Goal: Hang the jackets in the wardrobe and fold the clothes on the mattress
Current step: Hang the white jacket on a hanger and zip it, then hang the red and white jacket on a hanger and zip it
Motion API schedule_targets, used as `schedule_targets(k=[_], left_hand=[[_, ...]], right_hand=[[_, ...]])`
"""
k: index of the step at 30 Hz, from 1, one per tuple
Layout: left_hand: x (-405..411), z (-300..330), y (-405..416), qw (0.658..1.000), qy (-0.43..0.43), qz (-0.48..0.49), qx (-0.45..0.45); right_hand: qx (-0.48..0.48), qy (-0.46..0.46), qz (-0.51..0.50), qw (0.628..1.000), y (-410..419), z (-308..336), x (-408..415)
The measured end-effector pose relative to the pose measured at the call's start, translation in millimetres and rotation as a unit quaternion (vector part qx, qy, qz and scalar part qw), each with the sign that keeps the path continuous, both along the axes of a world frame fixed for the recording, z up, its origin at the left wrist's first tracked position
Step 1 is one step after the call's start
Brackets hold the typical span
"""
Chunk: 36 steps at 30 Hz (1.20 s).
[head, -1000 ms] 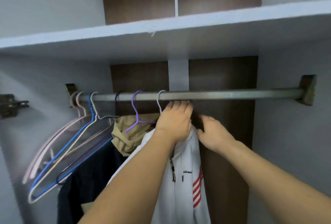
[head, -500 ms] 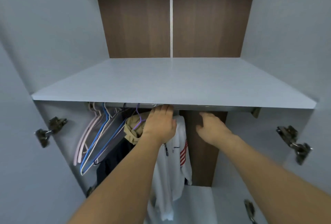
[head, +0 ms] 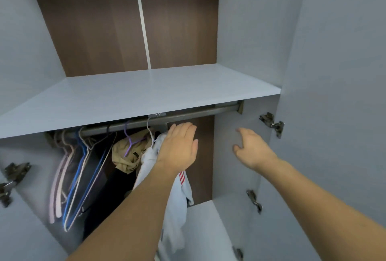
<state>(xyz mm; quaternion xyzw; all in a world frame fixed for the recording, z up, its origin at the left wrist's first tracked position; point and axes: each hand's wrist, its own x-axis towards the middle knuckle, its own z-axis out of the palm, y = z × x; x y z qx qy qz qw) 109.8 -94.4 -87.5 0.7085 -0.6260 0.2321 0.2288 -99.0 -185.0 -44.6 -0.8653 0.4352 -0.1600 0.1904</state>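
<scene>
A white jacket with red stripes hangs on a white hanger from the grey wardrobe rail. My left hand hovers flat in front of its collar, fingers straight, holding nothing. My right hand is raised to the right of the jacket, fingers relaxed and empty, in front of the wardrobe's right inner wall. A tan jacket hangs on a purple hanger just left of the white one, with a dark garment below and beside it.
Several empty hangers, pink, blue and white, hang at the rail's left end. A pale shelf runs above the rail. Metal door hinges stick out at right and at left. The wardrobe floor shows below.
My left hand has let go of the white jacket's collar and opened flat. My right hand has drawn away to the right. The camera has risen and turned, so the rail is half hidden by the shelf.
</scene>
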Motion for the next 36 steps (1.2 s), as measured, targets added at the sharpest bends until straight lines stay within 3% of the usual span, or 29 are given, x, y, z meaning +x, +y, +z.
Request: schedule_targets(k=[5,15,23,30,36], left_hand=[[-66,30,-6,0.985,-0.014,-0.152,-0.084],[-251,92,11,0.943,-0.092,-0.284,-0.15],[-446,100,43,0.895,-0.083,-0.395,-0.188],[-638,79,37,0.852,-0.084,-0.495,-0.149],[-807,48,4,0.793,-0.069,-0.594,-0.117]], right_hand=[[-0.025,-0.038,-0.067,0.997,29,23,-73],[-0.146,-0.118,-0.161,0.969,127,63,-253],[-0.181,-0.112,-0.266,0.94,210,55,-442],[-0.158,-0.109,-0.421,0.886,251,31,-621],[-0.14,-0.104,-0.53,0.83,257,-4,-762]])
